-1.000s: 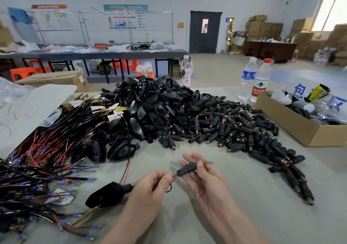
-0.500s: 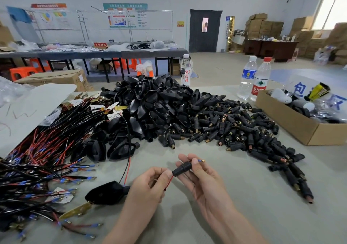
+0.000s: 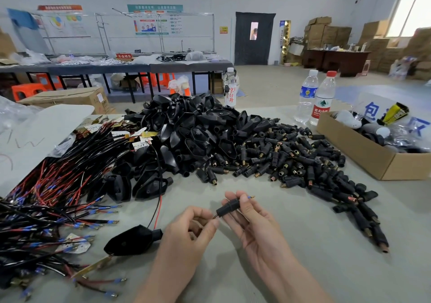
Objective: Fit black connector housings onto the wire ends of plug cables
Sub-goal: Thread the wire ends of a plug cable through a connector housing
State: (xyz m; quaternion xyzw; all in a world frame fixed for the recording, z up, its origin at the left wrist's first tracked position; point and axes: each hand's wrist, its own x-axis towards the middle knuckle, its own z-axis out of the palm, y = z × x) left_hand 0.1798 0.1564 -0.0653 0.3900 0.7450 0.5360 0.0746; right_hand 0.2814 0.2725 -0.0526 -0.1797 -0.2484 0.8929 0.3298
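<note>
While aloft, housing (image 3: 227, 207) in right hand (image 3: 254, 228)

The wire (image 3: 215, 217) leaving the connector housing (image 3: 228, 207) vanishes inside the left hand (image 3: 186, 232).

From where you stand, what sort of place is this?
Probably a small factory assembly hall: a heap of black connector housings and bundled plug cables cover the worktable, and stacked cartons fill the far corner.

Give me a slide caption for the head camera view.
Right hand holds a black housing threaded on a wire; left hand pinches the wire.
</note>
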